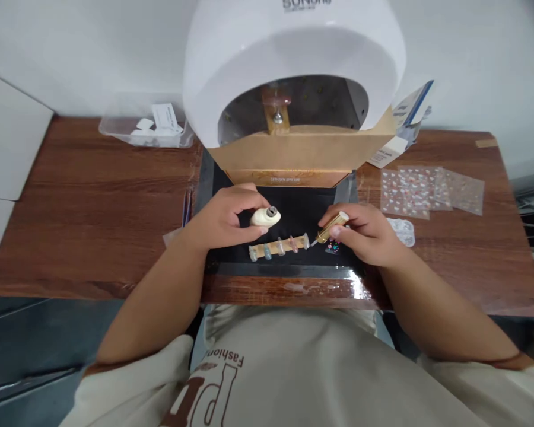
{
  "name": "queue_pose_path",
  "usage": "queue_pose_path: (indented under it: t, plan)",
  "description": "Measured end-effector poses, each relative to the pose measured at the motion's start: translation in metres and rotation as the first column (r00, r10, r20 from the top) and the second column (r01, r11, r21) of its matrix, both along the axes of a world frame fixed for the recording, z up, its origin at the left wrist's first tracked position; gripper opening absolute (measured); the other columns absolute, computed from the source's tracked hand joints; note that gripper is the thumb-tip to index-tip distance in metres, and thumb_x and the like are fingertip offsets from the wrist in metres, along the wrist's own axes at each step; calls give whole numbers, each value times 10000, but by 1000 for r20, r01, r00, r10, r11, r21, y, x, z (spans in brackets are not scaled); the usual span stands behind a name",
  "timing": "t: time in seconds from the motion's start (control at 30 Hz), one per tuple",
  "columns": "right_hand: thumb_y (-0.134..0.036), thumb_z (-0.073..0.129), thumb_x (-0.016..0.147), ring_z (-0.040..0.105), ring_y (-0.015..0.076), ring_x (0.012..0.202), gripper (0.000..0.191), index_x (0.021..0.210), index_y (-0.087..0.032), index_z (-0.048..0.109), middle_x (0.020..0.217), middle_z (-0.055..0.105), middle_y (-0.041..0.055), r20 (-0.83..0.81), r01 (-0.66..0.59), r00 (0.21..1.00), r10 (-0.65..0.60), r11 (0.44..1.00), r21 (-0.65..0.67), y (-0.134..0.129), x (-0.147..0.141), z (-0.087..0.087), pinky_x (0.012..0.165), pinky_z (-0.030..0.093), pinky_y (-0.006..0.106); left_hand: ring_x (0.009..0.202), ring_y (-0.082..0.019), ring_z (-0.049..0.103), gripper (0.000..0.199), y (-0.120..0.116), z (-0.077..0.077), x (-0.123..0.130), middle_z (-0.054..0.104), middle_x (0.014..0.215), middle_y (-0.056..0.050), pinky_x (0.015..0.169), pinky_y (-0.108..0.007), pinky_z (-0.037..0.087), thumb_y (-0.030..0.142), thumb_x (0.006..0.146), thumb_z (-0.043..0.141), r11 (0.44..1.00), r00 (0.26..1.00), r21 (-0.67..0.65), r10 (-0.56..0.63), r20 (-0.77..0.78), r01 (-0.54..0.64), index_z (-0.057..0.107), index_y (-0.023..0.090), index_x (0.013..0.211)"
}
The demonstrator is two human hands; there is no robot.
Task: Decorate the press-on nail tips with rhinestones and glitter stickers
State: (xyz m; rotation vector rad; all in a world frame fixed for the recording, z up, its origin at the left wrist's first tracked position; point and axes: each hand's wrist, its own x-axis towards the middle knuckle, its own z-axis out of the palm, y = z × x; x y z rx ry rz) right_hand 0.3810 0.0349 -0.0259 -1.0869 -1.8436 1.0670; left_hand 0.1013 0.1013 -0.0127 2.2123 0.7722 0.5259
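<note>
My left hand (231, 218) holds a small cream bottle (265, 217) with its neck uncapped and tilted toward me. Between the fingers of my right hand (360, 232) is a gold brush cap (333, 227), its thin brush pointing down and left. The brush tip is close to the right end of a wooden strip (273, 248), which lies on the black mat and carries several clear and coloured nail tips. Beside my right fingers, a small piece with colourful shiny decorations (332, 247) lies on the mat (293, 204).
A large white lamp (293, 47) stands over a cardboard box (289, 151) behind the mat. A clear bin (146, 133) is at back left. Sticker sheets (409, 190) and a clear case (403, 232) lie right.
</note>
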Motion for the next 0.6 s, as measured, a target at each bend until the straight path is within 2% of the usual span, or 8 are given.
queue_pose_path:
  t: [0.13, 0.27, 0.4, 0.5, 0.6]
  plan:
    - [-402, 581, 932, 584, 92, 535, 226, 851, -208, 663, 677, 681, -9, 11, 17, 1000, -17, 1000, -22, -1, 0, 1, 508, 462, 228, 745, -175, 604, 93, -1, 1, -2, 720, 839, 3, 705, -327, 462, 307, 811, 656, 1000, 1000, 31, -3, 30, 2, 666, 264, 893]
    - [-411, 580, 935, 590, 101, 556, 204, 868, -238, 663, 674, 669, -17, 106, 36, 994, -36, 999, 1, -4, 0, 0, 519, 457, 240, 734, -170, 612, 123, -3, 4, 1, 713, 824, -7, 708, -310, 449, 340, 803, 669, 999, 1000, 34, 12, 21, -13, 676, 239, 874]
    - [-428, 562, 943, 583, 115, 574, 226, 847, -249, 661, 684, 659, -12, 160, 106, 981, -112, 993, 43, -2, -2, -1, 540, 449, 266, 752, -168, 616, 141, -3, 2, 3, 701, 819, -4, 711, -306, 441, 358, 804, 666, 998, 1000, 60, 21, 4, -21, 667, 227, 857]
    - [-423, 565, 946, 580, 117, 601, 240, 815, -243, 657, 702, 655, -9, 119, 204, 970, -210, 977, 61, -2, -1, -1, 578, 455, 275, 772, -165, 610, 139, -2, -2, 2, 678, 817, -7, 699, -306, 436, 343, 817, 672, 994, 999, 108, 36, 7, -36, 653, 210, 848]
    - [-370, 584, 945, 563, 101, 597, 200, 817, -237, 659, 711, 653, -20, 41, 223, 974, -223, 975, 25, -2, -1, -1, 583, 447, 263, 755, -155, 596, 134, 0, -4, 0, 676, 818, -23, 673, -303, 430, 318, 826, 677, 990, 999, 138, 27, 24, -30, 651, 191, 862]
